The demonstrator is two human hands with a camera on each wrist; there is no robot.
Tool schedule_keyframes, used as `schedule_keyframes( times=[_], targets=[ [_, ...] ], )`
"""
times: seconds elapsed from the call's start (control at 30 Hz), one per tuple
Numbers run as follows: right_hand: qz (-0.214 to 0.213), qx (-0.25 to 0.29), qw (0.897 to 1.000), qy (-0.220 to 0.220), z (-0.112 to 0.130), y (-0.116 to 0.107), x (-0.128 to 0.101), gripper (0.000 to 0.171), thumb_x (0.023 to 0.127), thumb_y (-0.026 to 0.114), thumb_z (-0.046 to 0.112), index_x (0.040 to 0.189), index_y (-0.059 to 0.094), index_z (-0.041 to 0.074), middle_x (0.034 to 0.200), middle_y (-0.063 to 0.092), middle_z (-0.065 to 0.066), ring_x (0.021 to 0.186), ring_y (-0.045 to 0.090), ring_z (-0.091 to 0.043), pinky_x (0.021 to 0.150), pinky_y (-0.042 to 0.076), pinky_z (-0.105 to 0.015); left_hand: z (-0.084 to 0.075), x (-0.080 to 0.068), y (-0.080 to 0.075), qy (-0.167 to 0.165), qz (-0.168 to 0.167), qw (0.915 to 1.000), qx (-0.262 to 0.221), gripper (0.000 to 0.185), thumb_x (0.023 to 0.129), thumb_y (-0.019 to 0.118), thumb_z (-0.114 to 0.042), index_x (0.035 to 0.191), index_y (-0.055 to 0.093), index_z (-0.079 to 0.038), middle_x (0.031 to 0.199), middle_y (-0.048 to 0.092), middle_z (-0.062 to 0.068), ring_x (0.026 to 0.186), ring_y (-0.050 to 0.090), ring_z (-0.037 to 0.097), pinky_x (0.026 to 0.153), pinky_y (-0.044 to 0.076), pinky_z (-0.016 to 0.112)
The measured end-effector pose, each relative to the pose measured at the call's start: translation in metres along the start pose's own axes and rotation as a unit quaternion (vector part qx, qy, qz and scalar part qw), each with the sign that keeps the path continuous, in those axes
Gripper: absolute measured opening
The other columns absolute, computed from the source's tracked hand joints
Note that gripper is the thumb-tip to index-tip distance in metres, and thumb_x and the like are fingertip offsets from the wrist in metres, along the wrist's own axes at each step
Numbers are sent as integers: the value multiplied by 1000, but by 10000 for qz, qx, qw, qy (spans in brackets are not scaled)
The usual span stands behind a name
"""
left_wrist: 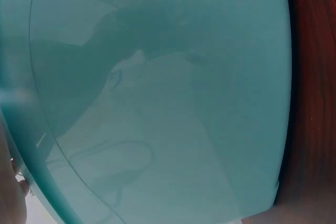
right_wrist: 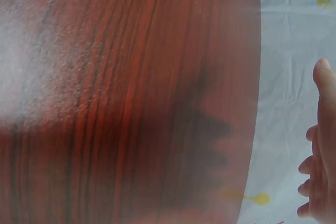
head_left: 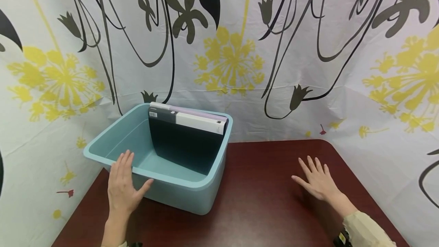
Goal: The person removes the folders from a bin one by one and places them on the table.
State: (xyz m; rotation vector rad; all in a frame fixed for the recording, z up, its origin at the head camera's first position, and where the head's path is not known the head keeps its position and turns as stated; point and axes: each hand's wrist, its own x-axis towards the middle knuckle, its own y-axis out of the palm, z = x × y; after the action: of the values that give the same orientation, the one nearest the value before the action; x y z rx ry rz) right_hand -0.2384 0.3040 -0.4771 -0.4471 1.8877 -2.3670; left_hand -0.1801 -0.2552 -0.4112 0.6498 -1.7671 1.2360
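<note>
A light blue plastic tub [head_left: 202, 197] stands on the left part of the table. Inside it, toward the back right, a black binder [head_left: 185, 146] with a grey and white spine leans upright; a thin lilac edge shows behind its top. My left hand [head_left: 123, 190] is at the tub's front left rim, fingers straight; whether it touches the rim I cannot tell. The tub's outer wall [left_wrist: 173, 103] fills the left wrist view. On the right, my right hand [head_left: 317, 180] hovers over the table with fingers spread and holds nothing; its shadow falls on the wood.
The dark red wooden table [head_left: 260, 201] has a rounded far right corner. Behind and beside it hangs a white cloth [head_left: 233, 117] with yellow, grey and black flower prints, close to the tub's back.
</note>
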Motion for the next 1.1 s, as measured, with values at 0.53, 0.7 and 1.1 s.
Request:
schedule_keyframes(
  times=[0.53, 0.7, 1.1],
  targets=[
    [-551, 720, 9950, -431, 25, -10, 19, 73, 87, 51, 48, 142, 28, 5, 144, 26, -23, 131, 21, -43, 104, 13, -56, 11, -5, 0, -354, 94, 9991, -193, 94, 77, 39, -74, 121, 47, 9, 127, 46, 26, 125, 35, 37, 110, 16, 35],
    [-1051, 1055, 9867, -658, 36, -15, 26, 68, 85, 59, 42, 138, 36, 5, 139, 36, -18, 127, 31, -38, 100, 24, -53, 12, -5, 1, -405, 70, 9988, -259, 93, 77, 40, -73, 119, 48, 9, 126, 47, 25, 125, 35, 36, 110, 16, 36],
    [-1197, 1739, 9744, -779, 56, -27, 36, 57, 87, 59, 34, 136, 41, 11, 135, 43, -12, 124, 35, -33, 96, 29, -53, 10, -4, -1, -467, 80, 9985, -273, 91, 75, 41, -74, 116, 52, 6, 124, 50, 23, 122, 38, 37, 110, 19, 36]
  ],
)
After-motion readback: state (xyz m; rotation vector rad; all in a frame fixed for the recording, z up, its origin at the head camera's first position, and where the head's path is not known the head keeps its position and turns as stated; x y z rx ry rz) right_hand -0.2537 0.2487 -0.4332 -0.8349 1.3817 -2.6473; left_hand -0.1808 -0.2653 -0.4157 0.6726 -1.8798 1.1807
